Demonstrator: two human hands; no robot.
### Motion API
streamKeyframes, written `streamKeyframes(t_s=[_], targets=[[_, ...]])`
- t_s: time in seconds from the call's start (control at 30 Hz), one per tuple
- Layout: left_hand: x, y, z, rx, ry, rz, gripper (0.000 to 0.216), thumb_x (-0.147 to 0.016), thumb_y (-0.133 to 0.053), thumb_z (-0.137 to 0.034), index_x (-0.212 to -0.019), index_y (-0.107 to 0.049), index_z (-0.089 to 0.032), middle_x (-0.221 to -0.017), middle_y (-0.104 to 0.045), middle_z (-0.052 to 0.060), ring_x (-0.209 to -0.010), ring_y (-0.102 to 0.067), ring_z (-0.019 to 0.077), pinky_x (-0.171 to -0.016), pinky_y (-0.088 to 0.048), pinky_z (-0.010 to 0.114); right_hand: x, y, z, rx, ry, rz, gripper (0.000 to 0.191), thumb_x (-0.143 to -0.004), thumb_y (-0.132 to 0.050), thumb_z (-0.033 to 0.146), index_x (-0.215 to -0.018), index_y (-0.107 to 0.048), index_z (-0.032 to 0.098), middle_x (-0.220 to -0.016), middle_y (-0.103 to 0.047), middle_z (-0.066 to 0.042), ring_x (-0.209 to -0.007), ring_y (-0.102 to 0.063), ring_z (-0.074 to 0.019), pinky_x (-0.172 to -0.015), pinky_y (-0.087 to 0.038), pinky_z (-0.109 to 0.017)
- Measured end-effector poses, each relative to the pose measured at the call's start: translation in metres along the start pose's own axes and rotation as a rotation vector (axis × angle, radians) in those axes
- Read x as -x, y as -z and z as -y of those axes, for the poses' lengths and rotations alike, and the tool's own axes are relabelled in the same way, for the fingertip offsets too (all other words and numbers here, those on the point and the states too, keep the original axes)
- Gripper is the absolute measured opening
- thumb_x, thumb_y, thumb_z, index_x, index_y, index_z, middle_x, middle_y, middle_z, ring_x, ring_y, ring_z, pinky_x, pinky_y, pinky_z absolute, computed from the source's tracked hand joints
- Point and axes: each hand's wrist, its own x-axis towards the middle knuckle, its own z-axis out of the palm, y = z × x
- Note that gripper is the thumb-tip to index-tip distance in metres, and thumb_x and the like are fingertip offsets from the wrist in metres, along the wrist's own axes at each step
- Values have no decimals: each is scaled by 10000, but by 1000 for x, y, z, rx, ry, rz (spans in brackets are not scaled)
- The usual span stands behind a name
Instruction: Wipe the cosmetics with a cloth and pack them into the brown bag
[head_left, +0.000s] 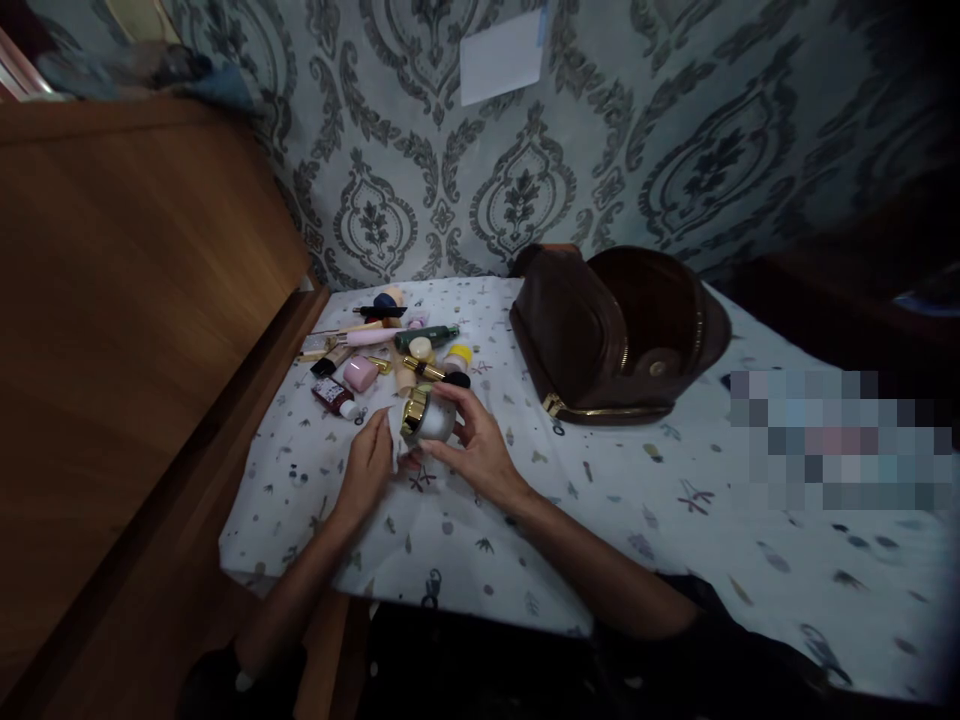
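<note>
Jar (441, 424): in my hands over the surface (555, 490), just my side of the makeup (360, 374)
Right hand (484, 447): grip's curled round the pale body, thumb and fingers
Left hand (367, 452): holding a white wipe (397, 438) by the gold lid (414, 412)
Feel: looks like glass, so probably hefty, stiff, slick, breakable; I'd hold the body
</note>
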Motion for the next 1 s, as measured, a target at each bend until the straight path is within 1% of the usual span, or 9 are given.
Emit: streamKeyframes(t_s=[0.07,0.2,0.33,0.43,0.57,0.7,0.8,0.9,1.0], targets=[[6,0,-5,-91,-71,10,393,-1001,-355,-418,-1180,-597,-164,-1016,-691,77,-886,-632,199,-809,-519,324,-1,1,1,39,4,-17,610,-662,-821,267,-1230,-600,300,-1306,-576,-57,-1259,-519,-264,-989,-494,-428],[13,-1,-8,-282,-212,-8,429,-1011,-354,-359,-1358,-499,-152,-1268,-630,141,-1173,-584,234,-1012,-448,386,-1,1,2,122,42,-22,601,-663,-760,201,-1239,-616,298,-1299,-560,-59,-1233,-519,-264,-911,-517,-388],[13,-4,-2,-396,-286,-28,482,-1004,-378,-322,-1463,-394,-175,-1349,-576,156,-1246,-554,235,-1048,-441,410,-1,3,2,143,45,-14,640,-641,-737,161,-1256,-626,301,-1284,-562,-61,-1212,-526,-264,-877,-521,-368],[10,-6,1,-403,-307,-35,482,-1011,-370,-328,-1471,-390,-184,-1372,-571,149,-1269,-548,223,-1061,-439,399,-4,4,-1,66,25,-10,648,-605,-787,182,-1231,-653,287,-1216,-587,-52,-1186,-543,-255,-948,-502,-379],[7,-7,-2,-304,-247,-70,497,-1007,-391,-386,-1448,-426,-160,-1421,-559,144,-1305,-533,231,-1087,-419,383,-5,2,-5,-133,-101,-18,625,-539,-880,265,-1136,-694,266,-1159,-647,-24,-1147,-585,-242,-1072,-424,-408],[4,-8,-9,-130,-191,-46,503,-1021,-344,-415,-1441,-429,-153,-1366,-606,125,-1243,-575,213,-1063,-431,345,-4,-2,-2,-328,-273,26,588,-538,-893,285,-1092,-697,256,-1151,-700,-10,-1102,-629,-233,-1033,-465,-411],[1,-8,-12,-65,-182,-53,474,-1016,-342,-435,-1346,-520,-144,-1262,-661,116,-1163,-614,209,-1042,-448,335,-4,-3,0,-368,-294,24,563,-523,-891,257,-1056,-710,252,-1126,-722,-5,-1114,-632,-225,-1058,-449,-405],[-4,-8,-6,-35,-126,-83,480,-1005,-340,-469,-1253,-586,-141,-1248,-668,127,-1210,-595,233,-1076,-433,368,-4,-3,0,-408,-323,28,552,-517,-885,240,-1041,-712,259,-1120,-731,-1,-1136,-629,-226,-1091,-422,-415],[-7,-8,4,-51,-92,-81,514,-1010,-283,-485,-1294,-565,-163,-1303,-647,119,-1276,-558,239,-1096,-425,402,-3,-4,0,-452,-354,39,569,-513,-886,250,-1052,-704,265,-1131,-731,0,-1144,-633,-233,-1103,-413,-426]])
